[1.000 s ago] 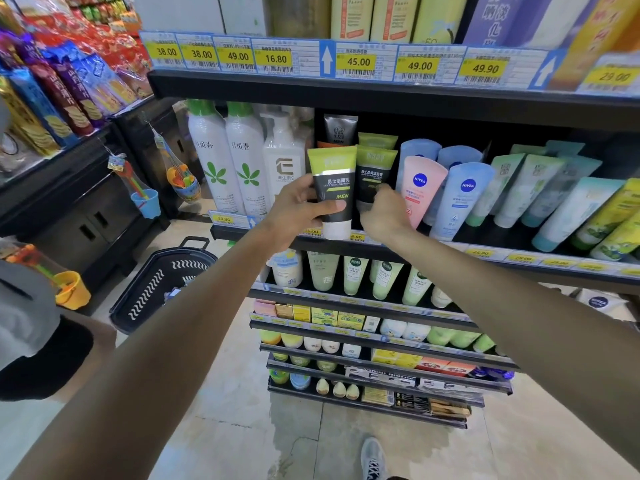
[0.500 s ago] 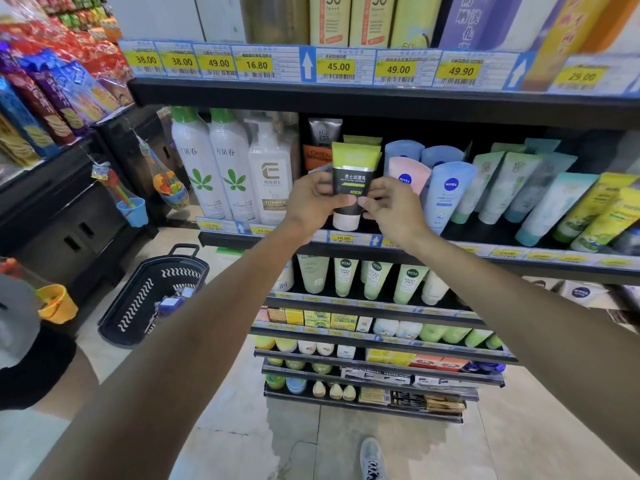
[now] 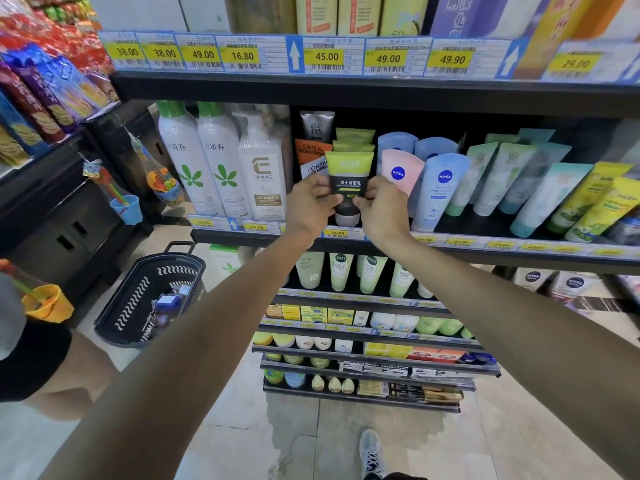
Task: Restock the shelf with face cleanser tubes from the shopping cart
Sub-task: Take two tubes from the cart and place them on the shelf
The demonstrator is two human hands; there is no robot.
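Note:
A green-and-black men's face cleanser tube (image 3: 349, 180) stands cap-down at the front of its row on the middle shelf (image 3: 450, 252). My left hand (image 3: 310, 211) grips its left side and my right hand (image 3: 381, 211) grips its right side. More green tubes of the same kind (image 3: 355, 140) line up behind it. The black shopping basket (image 3: 152, 296) sits on the floor at the lower left with a few items inside.
White bottles (image 3: 201, 161) stand left of the tube, pink and blue Nivea tubes (image 3: 415, 178) right of it. L'Oreal tubes (image 3: 311, 147) sit just behind my left hand. Lower shelves hold more tubes and boxes. A snack rack (image 3: 45, 98) stands at left. My shoe (image 3: 372, 452) is on the floor.
Both hands have carried the tube to the right and back into the row, in front of the matching green tubes; it now rests on the shelf.

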